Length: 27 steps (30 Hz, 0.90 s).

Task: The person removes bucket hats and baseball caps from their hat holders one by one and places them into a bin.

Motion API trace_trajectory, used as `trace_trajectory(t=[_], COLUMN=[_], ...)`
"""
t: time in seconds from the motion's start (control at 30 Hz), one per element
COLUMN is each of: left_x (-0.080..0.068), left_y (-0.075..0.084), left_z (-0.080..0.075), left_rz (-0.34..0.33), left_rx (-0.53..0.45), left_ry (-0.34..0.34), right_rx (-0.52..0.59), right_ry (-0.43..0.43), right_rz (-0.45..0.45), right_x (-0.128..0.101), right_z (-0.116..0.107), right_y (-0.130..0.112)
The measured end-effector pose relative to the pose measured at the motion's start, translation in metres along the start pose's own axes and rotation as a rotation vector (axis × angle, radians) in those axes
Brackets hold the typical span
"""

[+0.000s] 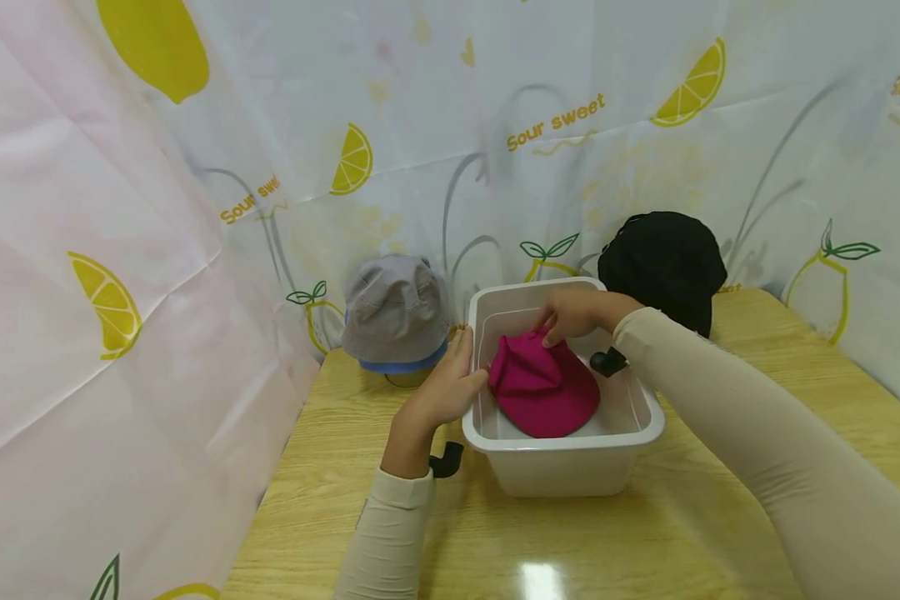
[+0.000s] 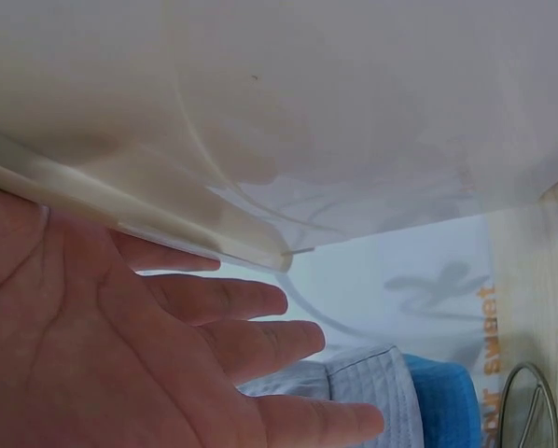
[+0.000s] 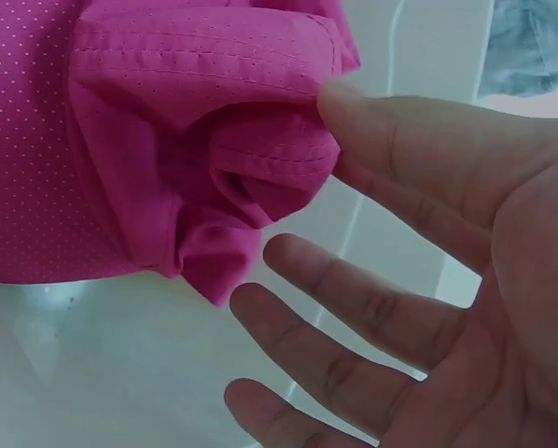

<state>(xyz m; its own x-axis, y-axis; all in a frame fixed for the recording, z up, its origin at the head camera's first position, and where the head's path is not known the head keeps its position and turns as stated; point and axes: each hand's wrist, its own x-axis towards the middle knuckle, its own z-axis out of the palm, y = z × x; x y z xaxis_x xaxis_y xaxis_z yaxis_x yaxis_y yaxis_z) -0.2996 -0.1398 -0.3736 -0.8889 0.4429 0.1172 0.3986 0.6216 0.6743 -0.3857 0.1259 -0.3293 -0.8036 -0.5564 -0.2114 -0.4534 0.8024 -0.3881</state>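
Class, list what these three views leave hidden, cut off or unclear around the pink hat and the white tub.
1. Head view: the tub floor, covered by the pink hat.
2. Head view: the right hand fingertips, behind the hat's crown.
3. Left wrist view: the left hand is cut off by the frame edge; the grey hat is only partly seen behind its fingers.
4. Right wrist view: the hat's full shape, cropped by the frame.

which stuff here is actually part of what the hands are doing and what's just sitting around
In use:
- pink hat, lying in the bin
- white bin
- right hand, fingers open, thumb touching the hat's crumpled fabric
- left hand, open against the bin's left wall

Just lying about:
- grey hat with a blue band, behind the bin to the left
- black hat, behind the bin to the right
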Motion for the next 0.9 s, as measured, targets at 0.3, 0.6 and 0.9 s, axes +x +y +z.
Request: trace_trajectory(t=[0.3,0.6,0.9], left_x=[0.000,0.000,-0.001], left_y=[0.001,-0.001,0.000], left_z=[0.000,0.001,0.002], left_rz=[-0.023,-0.016,0.002], left_rx=[0.001,0.011,0.018], left_ry=[-0.011,-0.009,-0.004], right_rx=[0.046,0.066,0.131], right_ry=[0.019,0.052,0.155], right_rz=[0.051,0.044,-0.031], right_x=[-0.006,-0.013,-0.032], right_z=[-0.004,-0.010,-0.018], right_y=[-0.003,0.000,0.006])
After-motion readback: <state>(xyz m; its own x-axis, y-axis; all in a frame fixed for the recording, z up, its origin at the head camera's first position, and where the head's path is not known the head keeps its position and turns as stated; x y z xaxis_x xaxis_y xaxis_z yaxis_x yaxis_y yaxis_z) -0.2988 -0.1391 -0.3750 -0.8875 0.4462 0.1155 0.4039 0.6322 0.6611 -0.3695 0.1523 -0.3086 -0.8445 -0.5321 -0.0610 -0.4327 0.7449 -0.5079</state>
